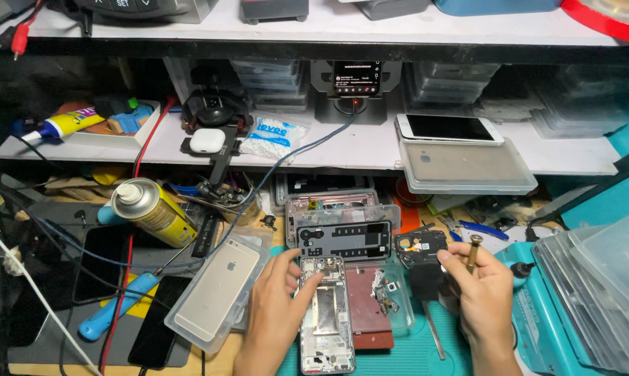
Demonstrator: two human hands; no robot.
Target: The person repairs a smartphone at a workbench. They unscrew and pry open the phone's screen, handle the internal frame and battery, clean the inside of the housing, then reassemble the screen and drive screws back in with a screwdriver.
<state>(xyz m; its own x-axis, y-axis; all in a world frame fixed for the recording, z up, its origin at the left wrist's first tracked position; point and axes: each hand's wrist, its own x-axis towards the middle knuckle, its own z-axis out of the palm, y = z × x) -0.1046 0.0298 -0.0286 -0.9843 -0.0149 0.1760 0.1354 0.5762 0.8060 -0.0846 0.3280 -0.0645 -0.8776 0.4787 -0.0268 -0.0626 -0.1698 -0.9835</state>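
Observation:
An opened phone frame (326,313) with bare metal insides lies upright on the teal mat (412,351) at the bottom centre. My left hand (276,306) rests on its left edge, thumb and fingers on its top corner. To the right, my right hand (478,292) holds a small brass-tipped screwdriver (473,252) upright. A black phone part (420,245) with a camera opening sits just left of that hand. A red plate (367,306) with small loose parts lies between my hands.
A silver phone (217,285) lies face down in a clear tray at the left, beside a yellow spray can (154,210). Dark phones (102,261) and cables crowd the far left. Clear lids (600,285) stack at the right. A white phone (448,129) sits on the shelf.

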